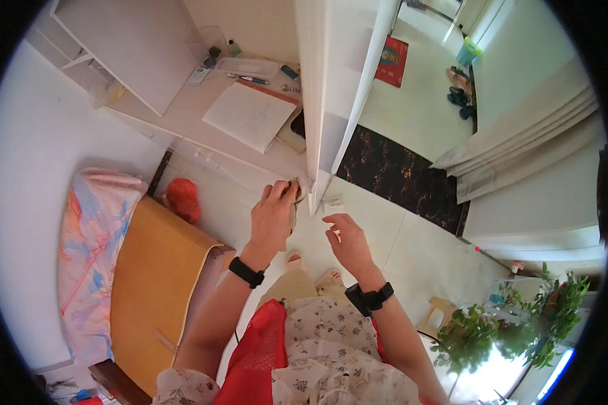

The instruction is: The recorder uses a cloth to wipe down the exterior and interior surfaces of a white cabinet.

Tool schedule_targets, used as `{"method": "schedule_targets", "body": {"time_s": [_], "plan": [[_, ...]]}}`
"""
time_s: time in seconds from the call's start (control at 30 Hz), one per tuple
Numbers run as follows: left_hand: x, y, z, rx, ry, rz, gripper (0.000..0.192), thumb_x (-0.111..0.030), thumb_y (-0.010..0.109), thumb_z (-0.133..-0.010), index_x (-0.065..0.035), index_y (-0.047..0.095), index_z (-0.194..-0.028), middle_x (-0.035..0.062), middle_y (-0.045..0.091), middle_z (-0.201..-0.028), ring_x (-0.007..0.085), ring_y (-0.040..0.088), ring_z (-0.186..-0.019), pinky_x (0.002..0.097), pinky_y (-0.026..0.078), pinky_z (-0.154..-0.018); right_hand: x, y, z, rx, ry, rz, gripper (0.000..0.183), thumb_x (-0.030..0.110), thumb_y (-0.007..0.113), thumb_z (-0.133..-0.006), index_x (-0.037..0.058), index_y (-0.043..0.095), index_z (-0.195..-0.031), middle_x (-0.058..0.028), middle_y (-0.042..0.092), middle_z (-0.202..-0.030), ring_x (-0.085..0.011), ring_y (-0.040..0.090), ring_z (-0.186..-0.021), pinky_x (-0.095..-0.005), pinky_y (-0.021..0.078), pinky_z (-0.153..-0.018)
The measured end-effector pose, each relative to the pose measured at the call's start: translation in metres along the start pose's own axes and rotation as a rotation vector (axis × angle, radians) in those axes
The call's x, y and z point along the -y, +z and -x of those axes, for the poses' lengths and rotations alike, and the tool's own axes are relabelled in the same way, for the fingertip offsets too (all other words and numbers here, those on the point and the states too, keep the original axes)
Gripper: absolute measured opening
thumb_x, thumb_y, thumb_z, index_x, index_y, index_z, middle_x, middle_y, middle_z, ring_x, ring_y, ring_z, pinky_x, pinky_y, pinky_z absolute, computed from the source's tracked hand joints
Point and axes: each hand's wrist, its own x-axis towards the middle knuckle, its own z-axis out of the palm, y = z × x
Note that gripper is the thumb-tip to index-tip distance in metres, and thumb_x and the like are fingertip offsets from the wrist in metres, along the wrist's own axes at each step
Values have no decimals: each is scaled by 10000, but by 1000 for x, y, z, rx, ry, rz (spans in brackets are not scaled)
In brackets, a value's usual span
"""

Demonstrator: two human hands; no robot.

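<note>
My left hand [269, 223] grips a light-coloured cloth [302, 189] with a darker edge. It presses the cloth to the front corner of a white desk [192, 129], right beside the upright white panel [314, 101]. Part of the cloth hangs below my fingers. My right hand [350, 242] hovers over the floor to the right of that panel, fingers apart and bent, holding nothing. Each wrist wears a black band.
An open notebook [251, 114], pens [248, 78] and a clear tray [248, 67] lie on the desk. A tan-covered piece of furniture [157, 283] with patterned fabric [91, 263] stands at left, near a red bag [183, 200]. Leafy plants [517, 324] and a small stool [437, 314] are at lower right.
</note>
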Motion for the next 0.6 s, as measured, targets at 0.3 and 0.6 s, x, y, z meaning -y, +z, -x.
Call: {"method": "schedule_targets", "body": {"time_s": [0.3,0.6], "plan": [[-41,33,-11,40,-60,-279,159,-114,590,-837,1,629,-940,74,532,-1103,229,602,-957,362,578,-694,-6,18,-40,234,-109,-6,232,-56,606,-814,-7,619,-1040,-171,630,-1030,-343,656,-852,-399,537,-734],[-44,34,43,-319,-748,276,270,-121,585,-899,1,617,-1137,113,587,-1070,296,593,-998,376,552,-766,-5,-59,-95,549,-255,153,203,11,626,-893,43,673,-1088,-92,664,-1039,-180,667,-845,-292,538,-734]]}}
